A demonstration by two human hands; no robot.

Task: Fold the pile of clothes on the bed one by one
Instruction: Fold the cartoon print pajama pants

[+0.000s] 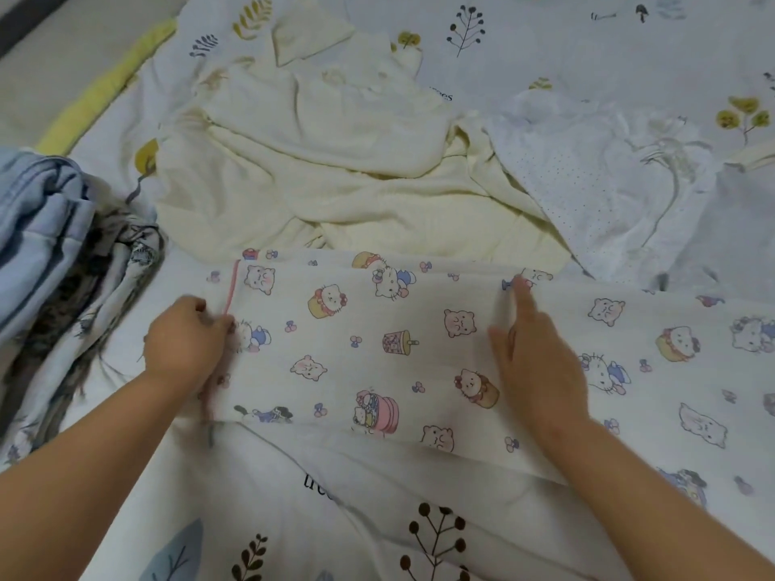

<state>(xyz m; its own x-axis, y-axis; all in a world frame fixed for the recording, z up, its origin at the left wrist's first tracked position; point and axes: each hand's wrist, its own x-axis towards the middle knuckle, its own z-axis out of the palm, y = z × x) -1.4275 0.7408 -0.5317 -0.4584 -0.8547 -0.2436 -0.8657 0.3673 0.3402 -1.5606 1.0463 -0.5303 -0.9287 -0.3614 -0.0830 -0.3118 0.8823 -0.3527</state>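
Two hands work a cartoon-print garment [377,350] lying flat on the bed [587,44] — the left hand [186,341] has fingers curled, pinching its pink-trimmed edge; the right hand [532,362] presses it with straight fingers held together. Cream clothes [318,161] lie crumpled just beyond.

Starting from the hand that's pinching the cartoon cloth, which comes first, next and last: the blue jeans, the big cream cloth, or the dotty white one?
From the left hand, in the head view:
1. Blue jeans, just to its left in the stack.
2. Cream cloth, up beyond the cartoon cloth.
3. Dotted white cloth, far off to the upper right.
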